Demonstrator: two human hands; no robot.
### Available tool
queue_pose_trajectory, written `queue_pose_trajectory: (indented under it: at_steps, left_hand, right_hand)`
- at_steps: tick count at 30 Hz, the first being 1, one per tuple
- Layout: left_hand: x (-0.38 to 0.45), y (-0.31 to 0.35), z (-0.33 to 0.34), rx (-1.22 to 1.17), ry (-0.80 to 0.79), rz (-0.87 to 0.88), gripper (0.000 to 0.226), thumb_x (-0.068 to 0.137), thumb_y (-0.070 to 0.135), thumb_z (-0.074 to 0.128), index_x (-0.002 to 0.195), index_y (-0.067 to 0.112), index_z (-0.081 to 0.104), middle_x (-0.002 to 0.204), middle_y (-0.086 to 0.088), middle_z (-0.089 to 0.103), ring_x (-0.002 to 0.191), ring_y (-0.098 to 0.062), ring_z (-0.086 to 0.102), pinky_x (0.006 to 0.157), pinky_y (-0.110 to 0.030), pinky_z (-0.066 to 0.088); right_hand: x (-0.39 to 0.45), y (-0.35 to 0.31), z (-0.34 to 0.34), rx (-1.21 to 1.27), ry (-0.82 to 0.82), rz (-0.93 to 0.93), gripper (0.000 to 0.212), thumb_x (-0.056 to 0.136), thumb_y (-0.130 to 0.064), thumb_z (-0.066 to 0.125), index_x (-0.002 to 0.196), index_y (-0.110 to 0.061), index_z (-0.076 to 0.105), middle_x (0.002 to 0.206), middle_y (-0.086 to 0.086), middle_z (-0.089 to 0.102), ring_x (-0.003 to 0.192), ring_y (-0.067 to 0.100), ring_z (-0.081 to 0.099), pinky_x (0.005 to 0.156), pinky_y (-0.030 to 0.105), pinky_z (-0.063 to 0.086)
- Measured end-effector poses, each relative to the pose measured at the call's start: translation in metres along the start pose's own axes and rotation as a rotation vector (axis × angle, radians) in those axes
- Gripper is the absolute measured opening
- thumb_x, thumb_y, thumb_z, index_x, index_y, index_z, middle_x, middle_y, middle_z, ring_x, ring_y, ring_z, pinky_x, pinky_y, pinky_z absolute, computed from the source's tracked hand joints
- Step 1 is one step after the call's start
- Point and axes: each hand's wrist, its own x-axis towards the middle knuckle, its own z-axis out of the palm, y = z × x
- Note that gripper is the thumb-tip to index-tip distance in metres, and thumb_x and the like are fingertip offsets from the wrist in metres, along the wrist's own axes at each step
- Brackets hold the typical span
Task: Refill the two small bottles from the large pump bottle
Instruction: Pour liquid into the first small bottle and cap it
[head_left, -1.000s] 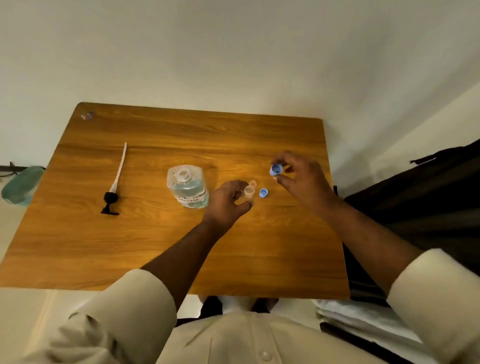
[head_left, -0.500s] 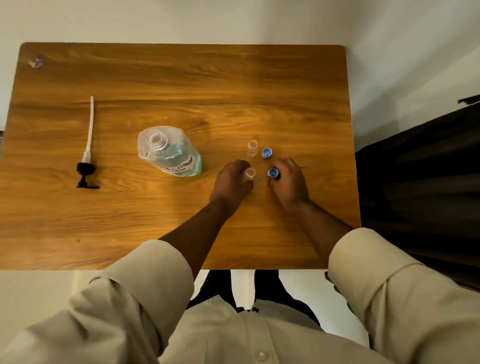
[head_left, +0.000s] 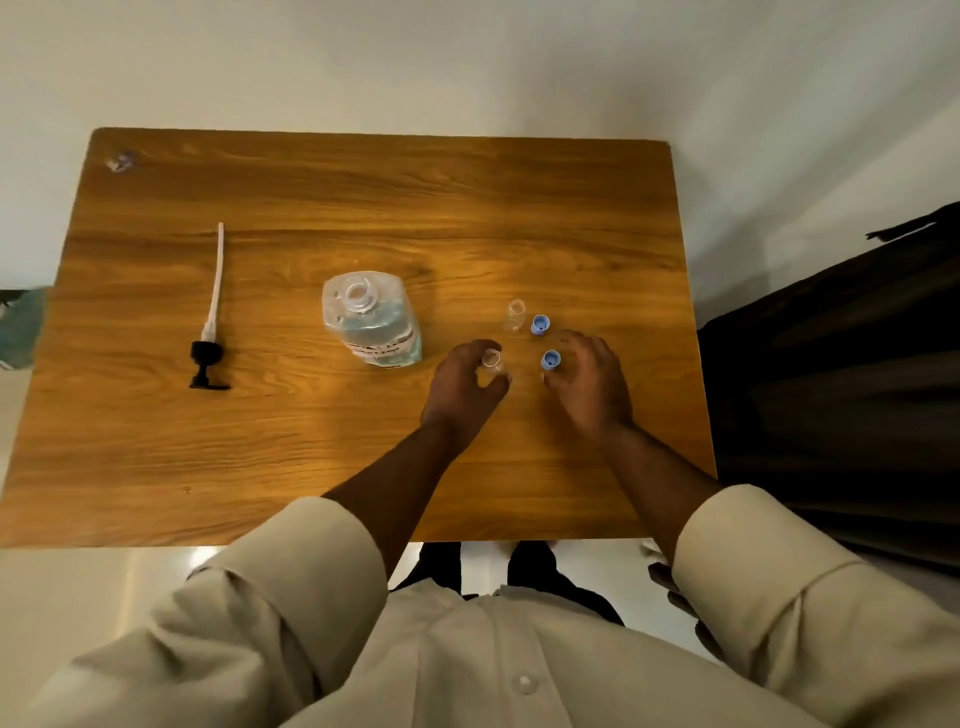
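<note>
The large clear bottle (head_left: 371, 317) stands mid-table with blue liquid low inside and its neck open. My left hand (head_left: 462, 384) is shut on one small clear bottle (head_left: 491, 358), uncapped and upright on the table. The second small bottle (head_left: 514, 314) stands free just beyond it, also uncapped. One blue cap (head_left: 540, 325) lies beside that bottle. The other blue cap (head_left: 550, 359) rests on the table between the thumb and forefinger of my right hand (head_left: 589, 387), whose fingers are spread around it.
The removed pump (head_left: 210, 332), black head and long white tube, lies at the left of the wooden table (head_left: 311, 467). A small clear object (head_left: 119, 161) sits at the far left corner. A dark piece of furniture (head_left: 831, 389) stands right of the table.
My right hand brought the blue cap down to the table beside the held small bottle and spread its fingers. My left hand kept hold of the small bottle. The view tilted down.
</note>
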Motion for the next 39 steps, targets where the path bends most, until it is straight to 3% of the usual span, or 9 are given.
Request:
queue_pose_trajectory:
  at_steps: [5,10,14,17,19,21,28,34,39]
  left_hand:
    - [-0.032,0.006,-0.045,-0.094,0.050,0.097,0.034,0.083,0.013,0.070,0.115,0.021,0.061,0.110,0.010,0.061,0.101,-0.010,0.058,0.082,-0.028,0.052]
    - [-0.057,0.010,-0.095,-0.100,0.101,0.172,0.035,0.085,0.012,0.067,0.117,0.024,0.060,0.113,0.013,0.054,0.105,-0.003,0.051,0.085,-0.038,0.056]
    - [-0.072,0.011,-0.122,-0.224,0.200,0.132,0.052,0.087,0.015,0.068,0.131,0.024,0.044,0.120,0.004,0.060,0.110,-0.013,0.059,0.084,-0.041,0.056]
    - [-0.078,0.008,-0.138,-0.321,0.269,0.098,0.051,0.082,0.019,0.075,0.118,0.030,0.039,0.108,0.006,0.067,0.105,-0.010,0.064,0.080,-0.039,0.057]
    - [-0.077,0.005,-0.147,-0.343,0.301,0.101,0.042,0.079,0.019,0.078,0.105,0.030,0.046,0.101,0.018,0.064,0.101,-0.002,0.063,0.073,-0.028,0.057]
    - [-0.072,0.004,-0.156,-0.357,0.320,0.138,0.037,0.080,0.019,0.078,0.104,0.028,0.051,0.099,0.023,0.063,0.097,0.002,0.062,0.069,-0.018,0.054]
    - [-0.039,-0.002,-0.198,-0.403,0.139,0.161,0.037,0.084,0.015,0.073,0.115,0.027,0.059,0.111,0.016,0.065,0.103,-0.009,0.067,0.072,-0.020,0.056]
    - [-0.030,0.000,-0.219,-0.329,0.051,0.191,0.049,0.086,0.017,0.071,0.125,0.036,0.049,0.113,0.012,0.064,0.101,-0.005,0.066,0.073,-0.018,0.055]
    - [-0.029,0.016,-0.221,-0.304,0.067,0.247,0.047,0.084,0.017,0.073,0.126,0.025,0.053,0.116,0.009,0.064,0.100,-0.006,0.067,0.078,-0.024,0.057]
  right_hand:
    - [-0.018,-0.046,-0.010,0.136,0.101,-0.193,0.042,0.080,-0.019,0.073,0.121,-0.017,0.060,0.120,0.005,0.058,0.109,0.023,0.056,0.085,0.036,0.052]
    - [-0.020,-0.101,-0.004,0.317,0.093,-0.309,0.039,0.075,-0.017,0.077,0.113,-0.019,0.065,0.112,-0.001,0.059,0.094,0.015,0.059,0.074,0.024,0.050]
    - [-0.014,-0.135,0.006,0.468,-0.094,-0.323,0.061,0.072,-0.015,0.080,0.126,-0.025,0.056,0.120,-0.010,0.047,0.108,0.011,0.051,0.077,0.042,0.057]
    - [-0.009,-0.152,0.014,0.474,-0.200,-0.353,0.080,0.068,-0.018,0.084,0.137,-0.026,0.044,0.140,-0.001,0.040,0.127,0.018,0.041,0.082,0.051,0.056]
    - [-0.011,-0.161,0.019,0.503,-0.214,-0.333,0.090,0.065,-0.021,0.086,0.141,-0.029,0.038,0.145,0.001,0.035,0.130,0.022,0.038,0.073,0.050,0.059]
    - [-0.010,-0.168,0.024,0.530,-0.203,-0.331,0.096,0.063,-0.022,0.087,0.143,-0.029,0.034,0.147,0.002,0.033,0.129,0.021,0.038,0.081,0.050,0.057]
    - [0.001,-0.187,0.046,0.555,-0.129,-0.306,0.083,0.057,-0.026,0.090,0.130,-0.026,0.052,0.126,-0.001,0.042,0.119,0.019,0.048,0.098,0.033,0.047]
    - [0.005,-0.181,0.059,0.492,-0.123,-0.358,0.084,0.053,-0.023,0.092,0.123,-0.041,0.049,0.122,-0.005,0.041,0.116,0.014,0.048,0.092,0.012,0.040]
    - [0.007,-0.186,0.038,0.419,-0.033,-0.443,0.083,0.053,-0.025,0.092,0.126,-0.029,0.054,0.124,-0.004,0.050,0.114,0.017,0.052,0.093,0.030,0.049]
